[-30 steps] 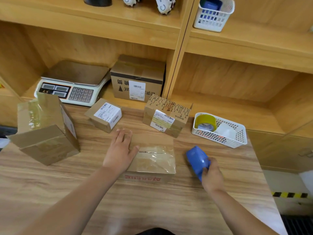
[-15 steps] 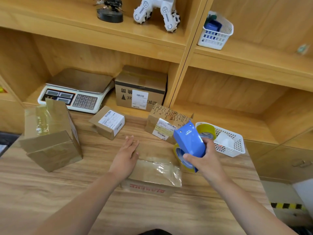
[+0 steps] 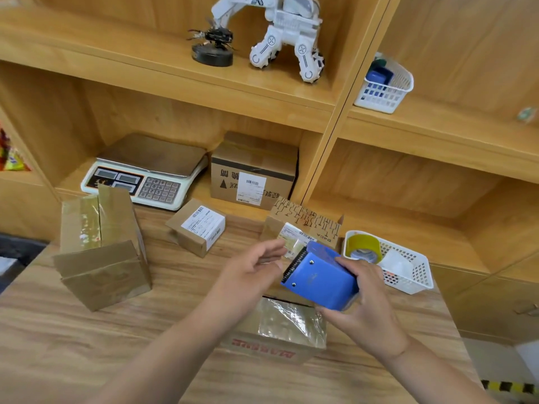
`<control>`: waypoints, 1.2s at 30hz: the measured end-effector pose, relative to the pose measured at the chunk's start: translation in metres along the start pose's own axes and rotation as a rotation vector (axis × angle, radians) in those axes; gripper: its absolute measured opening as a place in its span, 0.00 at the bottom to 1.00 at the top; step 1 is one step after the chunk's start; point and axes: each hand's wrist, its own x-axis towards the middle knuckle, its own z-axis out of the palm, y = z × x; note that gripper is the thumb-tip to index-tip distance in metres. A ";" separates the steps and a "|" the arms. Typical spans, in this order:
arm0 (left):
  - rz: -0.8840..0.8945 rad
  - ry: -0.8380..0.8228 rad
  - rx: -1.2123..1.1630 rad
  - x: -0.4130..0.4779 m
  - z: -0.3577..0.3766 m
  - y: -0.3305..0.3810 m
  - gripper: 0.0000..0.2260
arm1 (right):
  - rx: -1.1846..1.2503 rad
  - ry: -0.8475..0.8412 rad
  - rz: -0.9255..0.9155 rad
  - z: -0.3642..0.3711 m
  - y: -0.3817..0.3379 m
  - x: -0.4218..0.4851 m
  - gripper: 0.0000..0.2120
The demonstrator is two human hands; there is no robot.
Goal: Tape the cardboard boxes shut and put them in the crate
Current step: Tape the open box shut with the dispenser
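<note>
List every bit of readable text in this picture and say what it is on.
"DACA", faint: patterned cardboard box.
Digits "1" to "9": keypad of the white weighing scale.
Red print on the taped cardboard box in front: blurred, unreadable.
Black characters on the brown shelf box and all barcode labels: unreadable.

Weighing scale (image 3: 145,176) low left; white toy robot (image 3: 280,33) top (black figurine (image 3: 212,46) beside).

Tape dispenser (image 3: 319,279), in my right hand (image 3: 370,310): smooth glossy blue plastic. Box (image 3: 262,348) before me: matt brown cardboard; tape (image 3: 288,319) on top shiny, crinkled. Table (image 3: 87,345): smooth wood grain. Basket (image 3: 414,275): white plastic.
</note>
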 end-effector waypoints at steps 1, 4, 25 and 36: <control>-0.015 0.011 -0.007 -0.001 0.001 0.002 0.18 | -0.023 0.025 -0.042 0.000 0.000 0.000 0.33; -0.056 0.029 0.027 -0.003 -0.002 0.005 0.23 | -0.091 0.051 -0.132 0.000 0.002 -0.001 0.33; -0.060 0.208 0.076 -0.005 -0.002 0.006 0.05 | -0.184 -0.034 -0.317 -0.009 0.010 -0.005 0.32; -0.173 0.260 0.043 0.002 -0.013 -0.010 0.05 | -0.137 -0.241 -0.270 -0.015 0.010 0.014 0.33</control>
